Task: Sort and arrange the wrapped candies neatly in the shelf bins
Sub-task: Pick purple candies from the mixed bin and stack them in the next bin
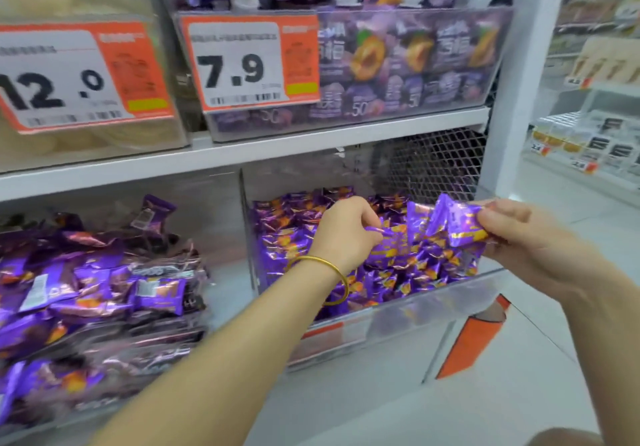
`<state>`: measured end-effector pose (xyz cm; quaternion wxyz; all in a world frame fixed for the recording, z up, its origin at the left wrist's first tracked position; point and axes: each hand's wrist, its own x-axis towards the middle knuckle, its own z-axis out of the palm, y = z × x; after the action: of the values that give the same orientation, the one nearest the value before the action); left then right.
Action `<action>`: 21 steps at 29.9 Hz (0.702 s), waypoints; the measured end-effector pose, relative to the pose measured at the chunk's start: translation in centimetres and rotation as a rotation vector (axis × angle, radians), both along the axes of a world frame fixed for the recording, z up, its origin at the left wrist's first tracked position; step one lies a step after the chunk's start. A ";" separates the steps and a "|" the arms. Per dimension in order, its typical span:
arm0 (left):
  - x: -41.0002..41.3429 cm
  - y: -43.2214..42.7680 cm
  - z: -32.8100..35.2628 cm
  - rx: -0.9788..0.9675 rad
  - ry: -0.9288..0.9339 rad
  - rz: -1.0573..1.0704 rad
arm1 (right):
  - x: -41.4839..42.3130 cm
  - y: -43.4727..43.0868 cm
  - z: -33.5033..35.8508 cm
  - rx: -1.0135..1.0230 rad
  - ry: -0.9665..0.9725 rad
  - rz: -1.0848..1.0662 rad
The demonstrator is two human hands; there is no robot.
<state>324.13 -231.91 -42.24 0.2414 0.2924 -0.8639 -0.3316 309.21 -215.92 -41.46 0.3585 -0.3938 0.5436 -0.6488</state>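
Observation:
A clear plastic bin (426,301) on the lower shelf holds a heap of purple and orange wrapped candies (294,237). My left hand (343,234), with a gold bangle on the wrist, reaches into this bin and pinches one purple wrapper at its end. My right hand (519,234) grips a few purple candies (457,223) just above the bin's right side. A second bin at lower left is full of similar purple candies (90,286), lying in disorder.
The upper shelf carries a bin of purple pouches (398,64) behind a price tag reading 7.9 (242,64), and a pale-goods bin tagged 12.0 (69,74). A white shelf post (519,81) stands at right, an aisle floor and further shelves beyond it.

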 end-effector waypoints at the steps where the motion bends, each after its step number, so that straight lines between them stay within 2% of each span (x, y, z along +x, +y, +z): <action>1: -0.7 -0.1 -0.4 -0.017 -0.039 -0.007 | -0.4 -0.1 -0.1 0.027 0.024 0.012; 5: -1.7 -0.9 -1.7 -0.084 -0.194 -0.025 | -1.5 -1.1 -0.5 0.148 0.102 0.086; 9: -1.5 -1.0 -2.8 -0.152 -0.246 0.072 | -1.7 -2.5 -1.2 0.294 0.142 0.153; 13: -1.5 -1.4 -3.3 -0.115 -0.189 0.111 | -1.4 -3.8 -2.0 0.376 0.188 0.182; 17: -1.1 -2.0 -2.9 -0.015 -0.116 0.062 | -1.2 -4.4 -2.2 0.395 0.254 0.195; 21: -0.6 -1.7 -2.5 -0.007 -0.122 -0.036 | -0.4 -5.0 -2.5 0.421 0.342 0.207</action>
<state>323.53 -233.57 -44.70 0.1836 0.2957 -0.8832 -0.3143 308.81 -220.91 -43.97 0.4000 -0.4677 0.6757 -0.4058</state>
